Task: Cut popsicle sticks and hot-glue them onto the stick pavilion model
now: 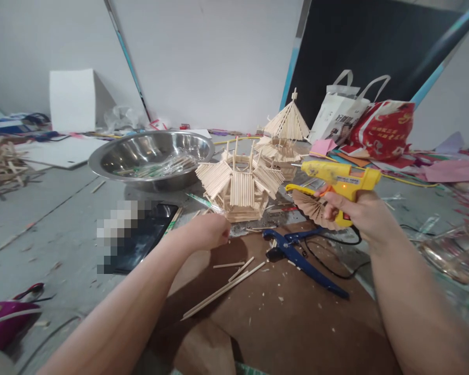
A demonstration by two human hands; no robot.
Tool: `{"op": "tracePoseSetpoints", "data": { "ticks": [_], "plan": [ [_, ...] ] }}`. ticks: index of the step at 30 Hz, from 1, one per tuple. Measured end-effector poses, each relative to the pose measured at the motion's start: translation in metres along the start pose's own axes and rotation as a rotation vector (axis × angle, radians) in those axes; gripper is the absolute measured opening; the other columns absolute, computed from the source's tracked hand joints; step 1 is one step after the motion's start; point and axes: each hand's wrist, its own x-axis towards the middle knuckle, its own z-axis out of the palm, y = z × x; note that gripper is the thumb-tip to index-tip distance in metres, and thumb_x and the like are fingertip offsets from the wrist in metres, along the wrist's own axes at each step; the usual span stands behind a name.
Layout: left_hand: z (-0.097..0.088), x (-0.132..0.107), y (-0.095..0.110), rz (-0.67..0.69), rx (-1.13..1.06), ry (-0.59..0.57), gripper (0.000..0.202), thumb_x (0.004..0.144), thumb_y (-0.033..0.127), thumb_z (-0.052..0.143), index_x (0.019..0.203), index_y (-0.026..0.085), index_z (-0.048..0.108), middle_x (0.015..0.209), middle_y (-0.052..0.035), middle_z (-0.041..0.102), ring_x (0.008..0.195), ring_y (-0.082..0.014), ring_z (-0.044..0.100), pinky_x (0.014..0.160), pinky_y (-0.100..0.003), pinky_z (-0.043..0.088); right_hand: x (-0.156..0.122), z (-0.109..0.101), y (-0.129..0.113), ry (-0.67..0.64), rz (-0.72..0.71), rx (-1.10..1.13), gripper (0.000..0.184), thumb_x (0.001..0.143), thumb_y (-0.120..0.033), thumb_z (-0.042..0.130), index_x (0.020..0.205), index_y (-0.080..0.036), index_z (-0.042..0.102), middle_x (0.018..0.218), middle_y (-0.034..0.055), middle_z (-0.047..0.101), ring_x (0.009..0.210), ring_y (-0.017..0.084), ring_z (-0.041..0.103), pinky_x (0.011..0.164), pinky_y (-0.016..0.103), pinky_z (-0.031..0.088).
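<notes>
In my right hand [346, 211] is a yellow hot glue gun [344, 177], its nozzle pointing left. My left hand [211, 229] is closed just in front of a small roofed model made of wooden sticks [242, 187]; whatever its fingers hold is hidden. Short posts rise from the top of that model. Behind it stands a second stick model with a pointed roof [287, 125]. A blue-handled cutter [305, 263] lies below the glue gun, and several loose wooden sticks [226, 289] lie between my forearms. A pleated brown paper fan [310, 208] is partly behind my right hand.
Brown board [281, 323] covers the floor before me. A steel basin [152, 156] with plastic-wrapped sticks stands behind left, near a dark tray-like object [150, 239]. White [336, 112] and red bags [386, 130] stand back right. A black cord [336, 273] curves past the cutter.
</notes>
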Motion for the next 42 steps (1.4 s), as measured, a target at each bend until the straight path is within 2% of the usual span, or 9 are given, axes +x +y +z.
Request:
{"op": "tracePoseSetpoints", "data": {
  "ticks": [6,13,19,25,29,31,34,38,42],
  "plan": [
    [-0.004,-0.01,0.016,0.026,0.057,-0.079,0.015,0.059,0.02,0.05,0.063,0.021,0.065,0.063,-0.0053,0.06,0.054,-0.0149,0.047,0.053,-0.024,0.03,-0.003,-0.005,0.003,0.025,0.013,-0.056,0.021,0.068,-0.035,0.061,0.061,-0.016,0.056,0.046,0.0007,0.056,0.045,0.011,0.052,0.048,0.023,0.042],
    [0.019,-0.011,0.025,0.135,0.105,-0.095,0.007,0.055,0.017,0.055,0.054,0.02,0.062,0.054,-0.0076,0.058,0.048,-0.0179,0.049,0.05,-0.028,0.034,-0.003,-0.006,0.005,0.018,0.037,-0.031,0.02,0.068,-0.037,0.061,0.066,-0.017,0.057,0.048,0.0001,0.056,0.045,0.011,0.051,0.048,0.023,0.042],
    [0.02,-0.009,0.038,0.174,0.283,-0.178,0.018,0.063,0.015,0.05,0.071,0.015,0.066,0.071,-0.0159,0.065,0.064,-0.0268,0.059,0.054,-0.033,0.042,-0.002,-0.008,0.009,0.038,0.011,-0.064,0.024,0.066,-0.04,0.061,0.061,-0.018,0.056,0.046,-0.0009,0.055,0.044,0.011,0.052,0.045,0.022,0.043],
    [0.013,-0.01,0.044,0.079,0.332,-0.164,0.024,0.068,0.013,0.045,0.082,0.013,0.064,0.084,-0.0157,0.065,0.079,-0.0269,0.06,0.064,-0.034,0.045,-0.002,-0.008,0.009,0.005,0.008,-0.03,0.023,0.066,-0.038,0.063,0.067,-0.016,0.056,0.049,-0.0016,0.056,0.043,0.009,0.051,0.044,0.02,0.042],
    [-0.002,-0.014,0.025,0.032,0.284,-0.14,0.023,0.07,0.017,0.043,0.079,0.015,0.064,0.081,-0.0126,0.065,0.074,-0.0233,0.06,0.061,-0.03,0.044,-0.003,-0.004,0.004,0.054,0.023,0.034,0.024,0.061,-0.037,0.066,0.071,-0.018,0.056,0.049,-0.0032,0.055,0.041,0.009,0.05,0.04,0.019,0.041],
    [-0.013,-0.014,0.005,-0.059,0.266,-0.047,0.025,0.071,0.02,0.041,0.082,0.018,0.064,0.085,-0.0113,0.065,0.075,-0.0225,0.059,0.062,-0.031,0.043,-0.003,-0.002,0.002,0.074,0.018,0.034,0.025,0.06,-0.038,0.067,0.07,-0.018,0.057,0.049,-0.003,0.055,0.041,0.008,0.05,0.04,0.019,0.041],
    [-0.022,-0.009,-0.028,-0.283,0.252,-0.027,0.023,0.067,0.025,0.045,0.079,0.021,0.065,0.087,-0.01,0.064,0.078,-0.0243,0.058,0.065,-0.033,0.042,-0.004,-0.001,0.0,0.072,0.022,0.031,0.026,0.058,-0.038,0.068,0.069,-0.017,0.056,0.048,-0.0028,0.055,0.041,0.008,0.05,0.04,0.018,0.042],
    [-0.016,0.003,-0.057,-0.366,0.206,-0.036,0.024,0.062,0.033,0.051,0.079,0.022,0.065,0.089,-0.0099,0.064,0.081,-0.0274,0.057,0.065,-0.034,0.042,-0.004,0.0,0.001,0.076,0.041,0.032,0.028,0.058,-0.039,0.068,0.071,-0.017,0.055,0.048,-0.0036,0.054,0.04,0.008,0.049,0.038,0.019,0.041],
    [-0.007,0.01,-0.063,-0.379,0.173,-0.033,0.023,0.059,0.029,0.053,0.077,0.022,0.065,0.087,-0.0091,0.064,0.081,-0.0252,0.057,0.065,-0.031,0.042,-0.003,-0.001,0.004,0.078,0.038,0.041,0.029,0.058,-0.038,0.067,0.073,-0.017,0.055,0.05,-0.0037,0.054,0.04,0.008,0.049,0.038,0.019,0.041]
  ]
}}
